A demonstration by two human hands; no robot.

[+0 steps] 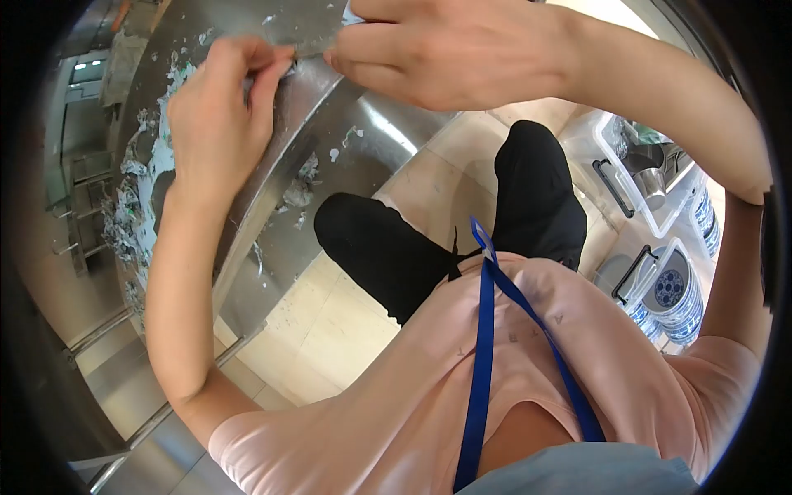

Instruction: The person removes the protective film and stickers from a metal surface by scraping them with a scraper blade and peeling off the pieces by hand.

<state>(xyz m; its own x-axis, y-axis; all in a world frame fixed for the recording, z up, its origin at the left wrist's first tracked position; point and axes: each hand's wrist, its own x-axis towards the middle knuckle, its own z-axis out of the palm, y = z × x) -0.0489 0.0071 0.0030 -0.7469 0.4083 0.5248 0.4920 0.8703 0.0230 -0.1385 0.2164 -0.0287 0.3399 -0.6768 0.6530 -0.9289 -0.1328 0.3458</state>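
Note:
At the upper left, my left hand [216, 111] is closed in a pinch, thumb against forefinger. A thin greyish strip [313, 49] runs from its fingertips toward my right hand [441, 54], whose fingers are curled closed at the other end. What the strip is made of cannot be made out. Both hands are above a steel worktop [289, 107]. Torn white and greenish scraps [132, 214] lie heaped on the steel beside my left wrist and forearm. Part of a pale piece shows by the right fingers at the top edge.
A metal ledge with a few loose scraps [308, 169] runs below the worktop edge. Clear plastic bins [652, 227] stand at the right, with blue-and-white bowls [670, 289] and a metal container [650, 186]. A blue lanyard [478, 371] hangs over my pink shirt.

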